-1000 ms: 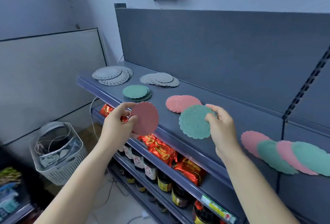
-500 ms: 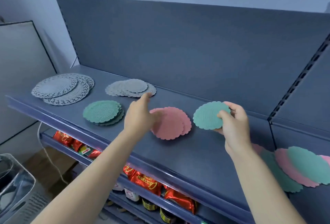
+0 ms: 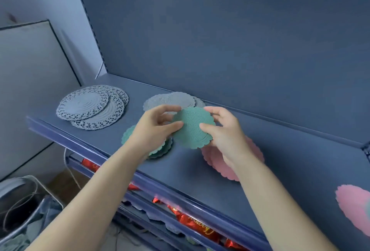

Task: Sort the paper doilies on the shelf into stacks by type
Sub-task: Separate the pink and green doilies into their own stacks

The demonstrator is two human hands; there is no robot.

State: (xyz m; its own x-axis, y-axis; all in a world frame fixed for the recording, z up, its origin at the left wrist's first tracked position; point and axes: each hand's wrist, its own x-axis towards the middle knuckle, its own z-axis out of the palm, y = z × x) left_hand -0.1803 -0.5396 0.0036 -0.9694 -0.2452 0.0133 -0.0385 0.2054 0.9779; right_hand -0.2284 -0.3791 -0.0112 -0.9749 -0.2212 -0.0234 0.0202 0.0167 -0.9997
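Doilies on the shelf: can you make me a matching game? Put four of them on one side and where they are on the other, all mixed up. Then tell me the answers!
Things:
1. green doily
2. pink stack
3. lacy grey doilies
4. plain grey doilies

Places:
A. farthest left on the shelf
B. pinched between the left hand and the right hand
C. flat on the shelf, partly under the right wrist
D. at the back of the shelf, beyond the hands

Pairs: 1-B, 2-C, 3-A, 4-D
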